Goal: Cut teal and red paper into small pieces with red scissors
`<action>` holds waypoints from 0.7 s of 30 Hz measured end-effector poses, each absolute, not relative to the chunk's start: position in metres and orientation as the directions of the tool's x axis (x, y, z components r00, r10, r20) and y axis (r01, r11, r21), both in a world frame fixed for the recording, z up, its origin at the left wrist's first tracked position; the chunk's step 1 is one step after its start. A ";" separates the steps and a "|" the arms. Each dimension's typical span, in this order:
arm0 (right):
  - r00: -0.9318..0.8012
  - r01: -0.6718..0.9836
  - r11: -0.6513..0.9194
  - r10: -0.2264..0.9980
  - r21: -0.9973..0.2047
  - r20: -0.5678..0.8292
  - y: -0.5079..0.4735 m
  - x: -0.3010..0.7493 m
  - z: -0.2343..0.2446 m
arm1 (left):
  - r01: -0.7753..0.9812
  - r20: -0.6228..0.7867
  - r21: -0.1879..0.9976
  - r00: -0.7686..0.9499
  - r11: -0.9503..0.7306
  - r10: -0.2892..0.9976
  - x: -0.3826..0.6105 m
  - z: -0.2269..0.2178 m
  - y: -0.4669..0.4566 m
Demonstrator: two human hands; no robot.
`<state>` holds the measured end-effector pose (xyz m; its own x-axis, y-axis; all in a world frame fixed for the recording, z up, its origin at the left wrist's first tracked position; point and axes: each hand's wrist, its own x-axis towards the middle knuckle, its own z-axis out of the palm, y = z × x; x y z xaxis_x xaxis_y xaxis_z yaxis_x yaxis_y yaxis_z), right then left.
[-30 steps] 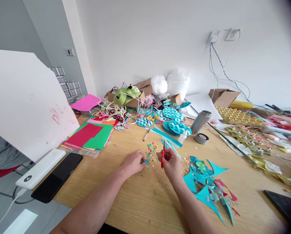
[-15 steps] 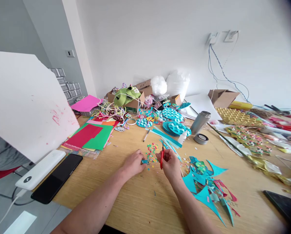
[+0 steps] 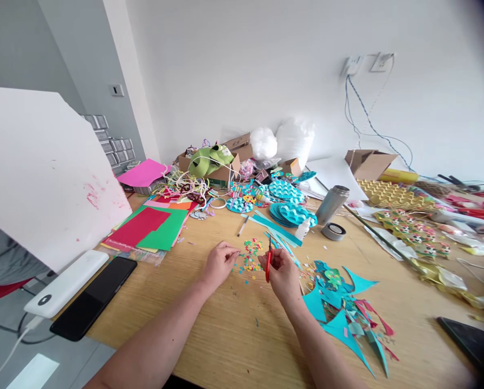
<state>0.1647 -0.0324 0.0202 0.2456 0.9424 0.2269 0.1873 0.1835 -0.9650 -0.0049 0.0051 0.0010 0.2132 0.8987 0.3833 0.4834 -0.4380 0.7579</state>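
Observation:
My right hand (image 3: 283, 273) is closed around red-handled scissors (image 3: 269, 265), whose dark blades point away from me, over the table. To its left my left hand (image 3: 221, 263) has its thumb and fingertips pinched together. Whatever small piece may be between them cannot be made out. Between the two hands lies a scatter of small paper dots (image 3: 251, 254) in red, yellow, green and blue. Just past the scissors are thin blue paper strips (image 3: 283, 240). Cut blue paper scraps (image 3: 341, 319), mixed with some red ones, spread beside my right forearm.
Coloured paper sheets (image 3: 145, 227) lie left, behind a phone (image 3: 94, 297) and a white power bank (image 3: 66, 281). Farther back stand a glue bottle (image 3: 302, 229), a tape roll (image 3: 334, 231), a metal flask (image 3: 333, 204) and blue wavy discs (image 3: 293, 213). A pen (image 3: 242, 226) lies mid-table.
My left hand has drawn back slightly to the left and up, its fingers now pinched. The blue paper piece at its fingertips no longer shows there. My right hand and the scissors have barely moved.

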 end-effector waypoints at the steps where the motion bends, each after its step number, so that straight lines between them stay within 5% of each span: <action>1: 0.237 0.168 0.171 0.949 -0.971 0.209 -0.033 0.164 0.022 | 0.435 0.408 0.778 0.198 -0.453 0.891 -0.005 0.002 0.005; 7: 0.132 -0.074 0.014 0.991 -0.997 0.004 -0.036 0.159 0.028 | 0.315 0.508 0.749 0.292 -0.583 0.810 0.002 0.008 -0.008; 13: 0.141 -0.159 0.019 0.990 -0.987 -0.003 -0.036 0.160 0.026 | 0.275 0.504 0.755 0.337 -0.595 0.795 0.006 0.013 -0.016; 17: 0.182 -0.111 0.103 0.980 -0.989 0.081 -0.036 0.160 0.026 | 0.123 0.386 0.896 0.255 -0.426 0.887 0.007 0.015 -0.014; 21: 0.256 -0.016 0.205 0.947 -0.979 0.194 -0.038 0.158 0.028 | -0.090 0.090 0.994 0.282 -0.068 0.955 0.008 0.018 -0.013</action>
<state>0.1579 -0.0379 0.0283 0.2556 0.9472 0.1938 -0.0164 0.2047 -0.9787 0.0084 -0.0131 0.0180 0.2818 0.9552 0.0905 -0.0901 -0.0676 0.9936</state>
